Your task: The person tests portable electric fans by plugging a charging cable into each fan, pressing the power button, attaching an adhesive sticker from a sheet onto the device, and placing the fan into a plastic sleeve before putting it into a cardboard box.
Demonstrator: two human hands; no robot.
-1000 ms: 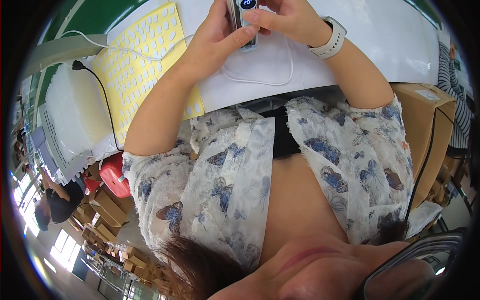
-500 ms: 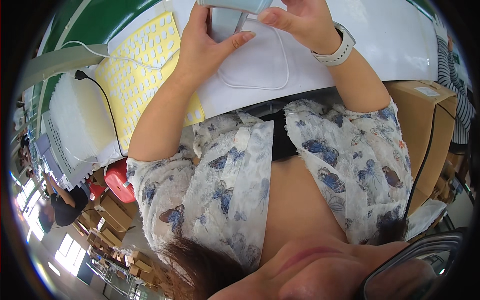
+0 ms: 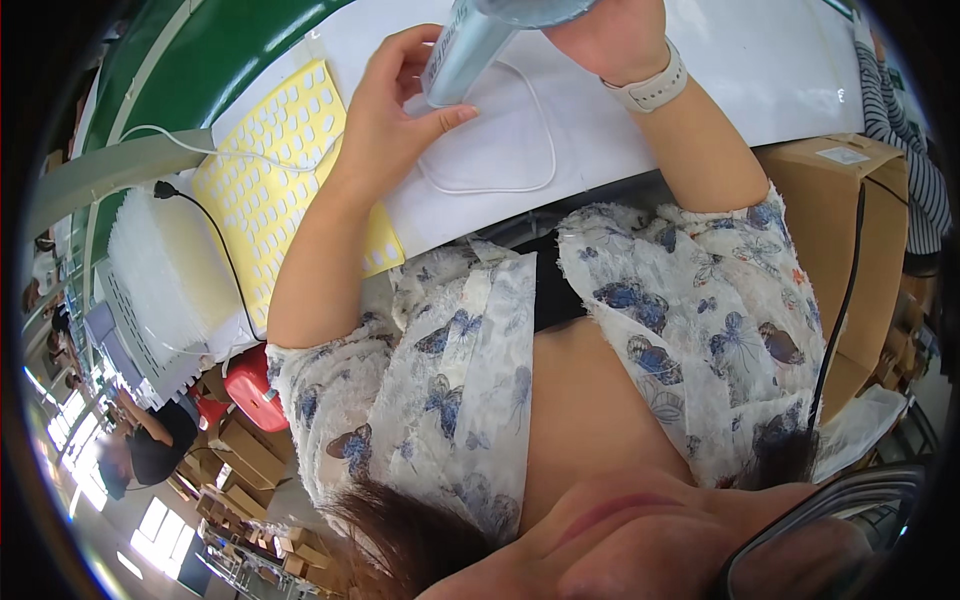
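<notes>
A pale blue device (image 3: pixel 470 55) with a straight, handle-like part and a wider rounded end is held up over the table; the picture's upper edge cuts it off, and I cannot make out its exact kind. My left hand (image 3: pixel 395 115) curls about the lower end of the handle-like part, fingers on its left side and thumb under its end. At the wider end is my right hand (image 3: pixel 620 40), a white watch band on its wrist; its fingers are mostly hidden behind the device or out of view. Below, a white cable (image 3: pixel 550 150) makes a loop on the white tabletop (image 3: pixel 720 90).
A yellow sheet of white stickers (image 3: pixel 270 150) lies to the left, near a stack of translucent sheets (image 3: pixel 165 255) and a black plug (image 3: pixel 165 190). A red stool (image 3: pixel 255 390) stands at lower left. On the right is a cardboard box (image 3: pixel 840 230); a person in stripes (image 3: pixel 895 140) sits beyond it.
The device has tilted, so its handle-like part now slants down to the left with printing on its side. Both hands have shifted slightly, and the right hand has moved up behind the wider end.
</notes>
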